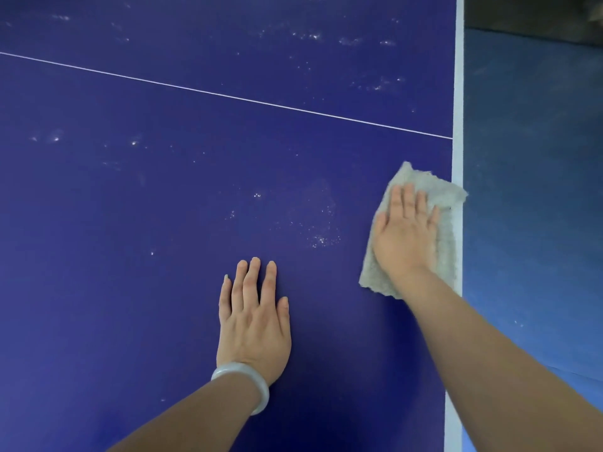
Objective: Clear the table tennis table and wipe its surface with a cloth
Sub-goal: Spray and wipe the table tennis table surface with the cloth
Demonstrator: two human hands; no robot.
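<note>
The dark blue table tennis table [146, 223] fills most of the view, and white specks are scattered over its surface. A pale grey cloth [447, 203] lies flat near the table's right edge, overlapping the white border line. My right hand [406, 238] presses flat on the cloth with straight fingers. My left hand [254, 316] rests palm down on the bare surface, to the left of the cloth and nearer to me, with a pale bangle on its wrist.
A thin white centre line [228, 96] runs diagonally across the table. The white edge stripe [456, 93] marks the table's right side; beyond it lies blue floor [535, 190]. White dusty patches [321, 239] sit just left of the cloth.
</note>
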